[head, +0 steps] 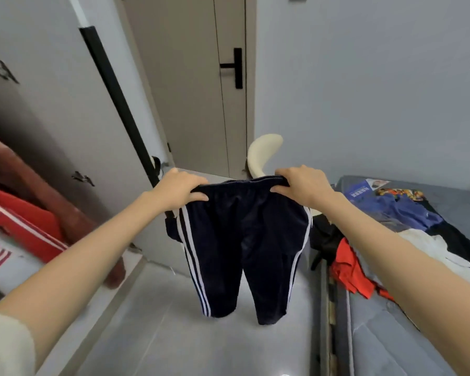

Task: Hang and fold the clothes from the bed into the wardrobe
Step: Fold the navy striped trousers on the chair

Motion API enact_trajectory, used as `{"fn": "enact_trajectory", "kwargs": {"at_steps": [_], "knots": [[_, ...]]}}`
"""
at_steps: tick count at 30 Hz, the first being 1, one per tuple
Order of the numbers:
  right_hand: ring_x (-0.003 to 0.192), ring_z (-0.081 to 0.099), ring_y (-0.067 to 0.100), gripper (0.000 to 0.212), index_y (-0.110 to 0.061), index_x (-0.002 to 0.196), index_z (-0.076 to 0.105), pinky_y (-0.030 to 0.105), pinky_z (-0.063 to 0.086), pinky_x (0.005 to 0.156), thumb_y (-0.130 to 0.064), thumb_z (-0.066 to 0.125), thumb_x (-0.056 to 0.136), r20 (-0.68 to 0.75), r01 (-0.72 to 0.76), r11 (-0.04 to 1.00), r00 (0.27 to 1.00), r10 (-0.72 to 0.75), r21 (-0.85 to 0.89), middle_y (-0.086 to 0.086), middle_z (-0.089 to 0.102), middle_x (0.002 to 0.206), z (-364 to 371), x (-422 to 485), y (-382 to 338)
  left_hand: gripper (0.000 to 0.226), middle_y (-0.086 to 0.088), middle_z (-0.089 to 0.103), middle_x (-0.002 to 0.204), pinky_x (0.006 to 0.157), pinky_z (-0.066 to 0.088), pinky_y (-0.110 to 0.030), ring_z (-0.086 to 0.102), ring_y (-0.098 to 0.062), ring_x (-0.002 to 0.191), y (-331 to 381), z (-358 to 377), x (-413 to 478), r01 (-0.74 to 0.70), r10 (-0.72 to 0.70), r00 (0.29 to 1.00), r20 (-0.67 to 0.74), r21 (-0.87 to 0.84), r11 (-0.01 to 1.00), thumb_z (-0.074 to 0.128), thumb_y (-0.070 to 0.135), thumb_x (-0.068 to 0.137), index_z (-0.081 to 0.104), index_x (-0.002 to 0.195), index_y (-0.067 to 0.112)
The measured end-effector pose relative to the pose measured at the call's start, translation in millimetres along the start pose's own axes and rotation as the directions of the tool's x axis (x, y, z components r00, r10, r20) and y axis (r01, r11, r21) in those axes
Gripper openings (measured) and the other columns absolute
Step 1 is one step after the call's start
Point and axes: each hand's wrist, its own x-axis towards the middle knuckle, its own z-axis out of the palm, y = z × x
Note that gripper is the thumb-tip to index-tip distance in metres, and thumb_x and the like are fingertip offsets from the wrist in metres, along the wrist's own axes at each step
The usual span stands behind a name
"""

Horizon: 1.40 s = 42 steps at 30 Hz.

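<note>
The navy track shorts (pixel 244 240) hang legs-down, waistband level between both hands, the left hand (pixel 179 189) and right hand (pixel 304 185) each pinching a corner, the open wardrobe (pixel 25 213) on the left.

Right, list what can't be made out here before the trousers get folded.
Head view:
- Wardrobe: inside cut off by the left edge; only blurred red clothes show.
- Clothes pile on the bed: overlapping, runs off the right edge; count unclear.
- Cream chair: mostly hidden behind the trousers and right hand.
</note>
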Motion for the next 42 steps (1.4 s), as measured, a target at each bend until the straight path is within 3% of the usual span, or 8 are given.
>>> {"fn": "enact_trajectory", "kwargs": {"at_steps": [7, 13, 18, 24, 31, 37, 39, 42], "knots": [[0.084, 0.061, 0.022, 0.012, -0.024, 0.086, 0.068, 0.037, 0.05, 0.076, -0.034, 0.062, 0.091, 0.137, -0.066, 0.907, 0.991, 0.01, 0.417, 0.003, 0.067, 0.083, -3.0, 10.7, -52.2, 0.016, 0.01, 0.063, 0.106, 0.095, 0.036, -0.042, 0.055, -0.016, 0.108, -30.3, 3.1, -45.4, 0.098, -0.026, 0.987, 0.161, -0.456, 0.884, 0.051, 0.03, 0.097, 0.061, 0.109, 0.024], [0.098, 0.058, 0.019, 0.022, -0.027, 0.104, 0.073, 0.033, 0.046, 0.081, -0.015, 0.063, 0.09, 0.138, 0.216, 0.937, 0.955, -0.261, 0.274, -0.014, 0.059, 0.088, -15.4, 22.0, -83.8, 0.021, 0.005, 0.044, 0.101, 0.075, 0.012, -0.028, 0.036, -0.017, 0.095, -52.2, -4.5, -57.9, 0.101, -0.118, 0.948, -0.295, -0.072, 0.992, 0.06, 0.01, 0.09, 0.071, 0.097, 0.026], [0.085, 0.05, 0.018, 0.013, -0.025, 0.094, 0.077, 0.041, 0.043, 0.081, -0.019, 0.073, 0.083, -0.195, 0.48, 0.857, 0.874, -0.446, 0.188, -0.003, 0.066, 0.09, -23.8, 19.8, -105.1, 0.028, -0.002, 0.03, 0.092, 0.062, 0.028, -0.023, 0.032, -0.016, 0.087, -45.7, -8.3, -59.5, 0.049, -0.251, 0.813, -0.526, -0.367, 0.929, 0.067, -0.006, 0.079, 0.073, 0.073, 0.021], [0.072, 0.043, 0.007, 0.015, -0.02, 0.08, 0.075, 0.023, 0.034, 0.069, -0.019, 0.084, 0.068, -0.463, 0.569, 0.755, 0.792, -0.397, 0.326, -0.018, 0.057, 0.068, -40.2, 23.3, -128.3, 0.036, 0.006, 0.039, 0.085, 0.072, 0.039, -0.008, 0.047, -0.011, 0.081, -20.6, -23.9, -49.3, -0.111, -0.36, 0.849, -0.387, -0.797, 0.594, 0.063, -0.014, 0.078, 0.068, 0.067, 0.02], [0.112, 0.051, 0.012, 0.048, -0.026, 0.084, 0.046, 0.021, 0.041, 0.087, -0.029, 0.089, 0.062, -0.337, 0.4, 0.647, 0.914, -0.227, 0.649, -0.008, 0.053, 0.107, -40.4, 35.1, -113.9, 0.047, 0.011, 0.062, 0.059, 0.054, 0.047, -0.017, 0.059, -0.006, 0.057, 2.1, -38.8, -36.3, -0.12, -0.264, 0.955, -0.134, -0.99, 0.069, 0.042, -0.009, 0.075, 0.06, 0.045, 0.023], [0.087, 0.067, 0.008, 0.052, -0.016, 0.108, 0.061, 0.033, 0.056, 0.083, -0.039, 0.084, 0.067, -0.145, 0.132, 0.65, 0.989, -0.035, 0.748, -0.007, 0.069, 0.094, -40.5, 32.5, -89.1, 0.013, 0.002, 0.07, 0.086, 0.062, 0.055, -0.024, 0.067, -0.007, 0.074, 16.0, -38.4, -15.5, -0.016, -0.221, 0.975, 0.029, -0.98, -0.199, 0.049, 0.029, 0.098, 0.06, 0.099, 0.022], [0.088, 0.069, 0.014, 0.039, -0.015, 0.097, 0.07, 0.038, 0.056, 0.085, -0.039, 0.083, 0.069, -0.176, 0.115, 0.568, 0.983, 0.054, 0.815, -0.003, 0.073, 0.091, -42.7, 32.3, -86.4, 0.043, -0.002, 0.069, 0.114, 0.088, 0.054, -0.031, 0.065, -0.017, 0.107, 17.0, -27.9, -12.4, -0.009, -0.167, 0.984, 0.056, -0.931, -0.366, 0.041, 0.052, 0.095, 0.062, 0.117, 0.021], [0.08, 0.07, 0.01, 0.017, -0.018, 0.086, 0.073, 0.028, 0.058, 0.074, -0.033, 0.077, 0.078, -0.168, 0.113, 0.405, 0.981, 0.102, 0.907, -0.005, 0.074, 0.082, -51.4, 32.9, -80.9, 0.075, 0.002, 0.055, 0.137, 0.107, 0.041, -0.037, 0.051, -0.016, 0.128, 27.1, -14.1, -11.0, -0.025, -0.02, 1.0, -0.02, -0.955, -0.296, 0.043, 0.076, 0.078, 0.048, 0.136, 0.027]]}}
